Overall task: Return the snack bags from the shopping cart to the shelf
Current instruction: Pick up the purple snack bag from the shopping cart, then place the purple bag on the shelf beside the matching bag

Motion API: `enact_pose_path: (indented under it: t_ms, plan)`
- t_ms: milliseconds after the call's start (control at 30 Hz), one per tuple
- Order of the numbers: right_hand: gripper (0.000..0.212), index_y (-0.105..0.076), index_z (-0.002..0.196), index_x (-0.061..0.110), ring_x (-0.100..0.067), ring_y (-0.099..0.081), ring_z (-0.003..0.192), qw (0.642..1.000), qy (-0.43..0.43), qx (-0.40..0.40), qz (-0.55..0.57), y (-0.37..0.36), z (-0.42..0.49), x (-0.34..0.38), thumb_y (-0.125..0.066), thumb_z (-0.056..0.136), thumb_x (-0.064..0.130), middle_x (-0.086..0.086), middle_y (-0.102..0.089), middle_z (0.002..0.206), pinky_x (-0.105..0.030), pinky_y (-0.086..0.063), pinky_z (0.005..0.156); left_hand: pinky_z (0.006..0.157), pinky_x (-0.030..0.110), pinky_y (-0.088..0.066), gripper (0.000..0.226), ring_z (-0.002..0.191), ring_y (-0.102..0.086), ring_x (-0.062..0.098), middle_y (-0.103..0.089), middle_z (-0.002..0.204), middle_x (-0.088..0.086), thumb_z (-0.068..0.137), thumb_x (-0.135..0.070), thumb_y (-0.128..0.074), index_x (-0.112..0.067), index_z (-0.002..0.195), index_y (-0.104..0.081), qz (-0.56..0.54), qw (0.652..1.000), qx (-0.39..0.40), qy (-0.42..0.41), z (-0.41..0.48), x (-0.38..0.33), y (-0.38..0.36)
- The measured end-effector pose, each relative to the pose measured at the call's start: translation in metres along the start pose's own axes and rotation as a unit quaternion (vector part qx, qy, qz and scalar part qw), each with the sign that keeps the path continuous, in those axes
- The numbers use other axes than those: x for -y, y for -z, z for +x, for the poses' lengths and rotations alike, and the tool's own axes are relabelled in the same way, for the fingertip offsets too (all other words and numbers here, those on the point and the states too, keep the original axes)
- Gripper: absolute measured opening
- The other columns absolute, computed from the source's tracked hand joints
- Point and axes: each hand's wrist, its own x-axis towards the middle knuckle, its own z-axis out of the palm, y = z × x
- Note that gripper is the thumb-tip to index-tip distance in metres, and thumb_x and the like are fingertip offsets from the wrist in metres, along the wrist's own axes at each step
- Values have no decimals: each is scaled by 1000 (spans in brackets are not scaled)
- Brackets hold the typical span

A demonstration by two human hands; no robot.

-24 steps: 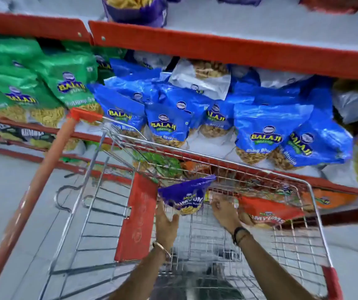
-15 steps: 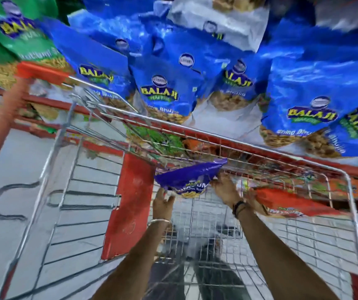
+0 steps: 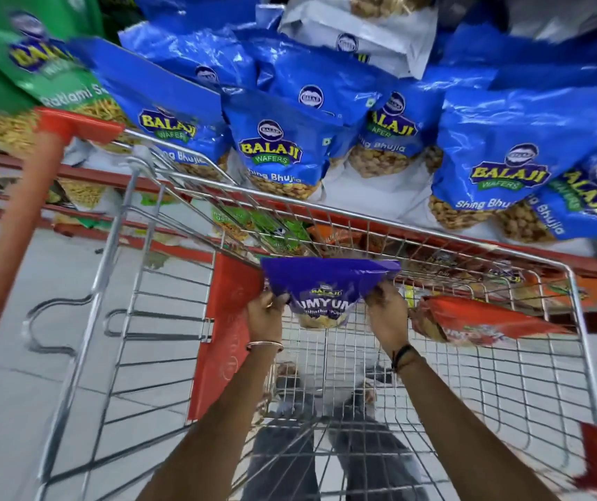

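Shelves packed w/ snack packs fill the top of the head view: blue bags [image 3: 279, 146] stand in a row just behind the shopping cart [image 3: 575, 298], a green bag [image 3: 36, 66] off to their left, a white bag [image 3: 362, 38] above. Cart's wire basket sits right under me, grey floor showing thru the mesh.

I've got the purple bag [image 3: 326, 283] up inside the cart, near its far rim, just below the shelf edge [image 3: 506, 253]. My left hand [image 3: 265, 316] is pinching the bag's left side, fingers closed on the film; my right hand [image 3: 387, 312] is pinching the right side, fingers curled shut too. Bag's spread wide between them, clear window hanging down.

Progress, as I read it: early-ish to mid. Purple bag is lifted but not on the shelf yet. A red bag [image 3: 477, 320] lies in the cart, right of the purple one, so at least 1 more to go after this. Can't tell if anything else is left lower down, too blurry.

Vs. half a sec ago: right hand has moved from the bag's top corner to a proper grip, bag now opened out flat, and the camera has come closer to the shelf.
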Motion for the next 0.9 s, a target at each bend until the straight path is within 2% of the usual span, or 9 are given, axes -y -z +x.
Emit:
enact_pose_path:
  t_ms: [67, 133, 233, 333, 367, 433, 633, 733, 900]
  plan:
    - [13, -59, 96, 7, -32, -60, 90, 999, 30, -23, -25, 10, -17, 16, -49, 87, 6, -19, -64, 95, -34, -46, 79, 76, 44, -50, 15, 76, -56, 20, -59, 64, -1, 82, -8, -61, -15, 68, -63, 18, 1000, 7, -4, -13, -31, 12]
    - [24, -59, 96, 26, -3, -63, 85, 996, 80, -26, 15, 21, -36, 41, -51, 87, 5, -1, -68, 90, -11, -45, 72, 82, 50, -52, 29, 78, -58, 22, -62, 73, 7, 82, -10, -60, -31, 62, -55, 27, 999, 6, -27, -27, -61, 25]
    - [31, -57, 98, 28, 25, -52, 78, 986, 152, -66, 34, 43, -59, 78, -53, 85, 1, 20, -61, 87, 5, -35, 64, 75, 46, -53, 31, 70, -58, 19, -63, 60, -7, 81, -13, -61, -31, 56, -56, 2, 996, 24, -82, -49, -110, 44]
    - [14, -62, 94, 10, 14, -53, 75, 970, 214, -91, 63, 69, -74, 118, -56, 85, 3, 4, -65, 85, -12, -43, 73, 58, 33, -48, 37, 56, -53, 17, -57, 44, -11, 82, -9, -62, -25, 49, -58, -47, 991, 44, -119, -68, -165, 55]
    - [8, -62, 89, 9, 7, -53, 71, 966, 224, -100, 80, 79, -78, 133, -57, 85, 5, -2, -66, 82, -22, -44, 71, 50, 28, -45, 40, 49, -50, 14, -53, 40, -10, 81, -4, -61, -23, 46, -58, -74, 988, 48, -127, -73, -185, 57]
    - [10, -61, 78, 13, 7, -51, 63, 954, 251, -120, 108, 101, -88, 165, -59, 85, 6, 1, -64, 72, -23, -41, 62, 35, 20, -45, 38, 37, -48, 6, -53, 37, -11, 81, 0, -60, -18, 49, -60, -119, 981, 75, -130, -86, -223, 59]
    - [34, -58, 63, 29, -12, -55, 69, 922, 300, -108, 220, 167, -105, 252, -59, 84, 3, 1, -58, 69, -28, -52, 63, 44, 19, -55, 21, 44, -60, 7, -62, 47, -7, 81, 2, -60, -7, 62, -57, -165, 957, 111, -211, -123, -333, 65]
    - [30, -60, 65, 28, -7, -60, 69, 901, 334, -104, 256, 197, -110, 300, -59, 85, 5, 4, -59, 71, -17, -54, 60, 50, 19, -56, 18, 48, -61, 10, -63, 54, -3, 81, -3, -63, -9, 64, -58, -180, 938, 125, -267, -135, -385, 68]
    - [28, -50, 69, 24, -3, -58, 65, 864, 385, -128, 298, 237, -107, 381, -56, 86, 3, 4, -57, 70, -14, -54, 56, 51, 19, -57, 31, 46, -56, 8, -54, 55, 2, 80, -5, -64, -14, 55, -49, -197, 909, 117, -349, -141, -466, 66]
